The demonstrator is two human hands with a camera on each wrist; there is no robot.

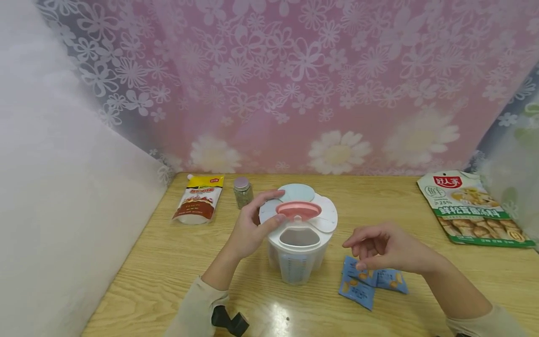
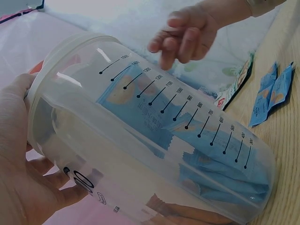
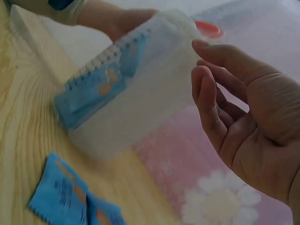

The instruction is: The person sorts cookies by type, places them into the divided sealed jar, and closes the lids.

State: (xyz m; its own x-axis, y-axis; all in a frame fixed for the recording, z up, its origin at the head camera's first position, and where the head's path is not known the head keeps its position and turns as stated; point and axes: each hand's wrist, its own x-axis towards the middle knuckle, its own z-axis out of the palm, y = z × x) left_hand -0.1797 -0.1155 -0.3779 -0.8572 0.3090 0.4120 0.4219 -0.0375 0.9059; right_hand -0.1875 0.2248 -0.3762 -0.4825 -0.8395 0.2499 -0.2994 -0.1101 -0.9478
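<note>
My left hand (image 1: 251, 228) grips the lid (image 1: 327, 211) of a clear plastic storage canister (image 1: 273, 255), its thumb near a pink-red part (image 1: 299, 210) on top. In the left wrist view, printed measuring marks run down the canister's wall, and several blue sachets (image 2: 225, 171) lie inside. Brown packets (image 2: 187, 213) show in another section of it. My right hand (image 1: 389, 248) hovers to the right of the canister with loosely bent fingers and nothing in them. Below it, a few loose blue sachets (image 1: 357, 292) lie on the table.
At the back left are a spouted pouch (image 1: 199, 200) and a small jar (image 1: 243, 193) with a purple cap. A large green and white food bag (image 1: 473, 208) lies at the right. A flowered curtain (image 1: 294, 93) closes off the wooden table's (image 1: 168, 276) back.
</note>
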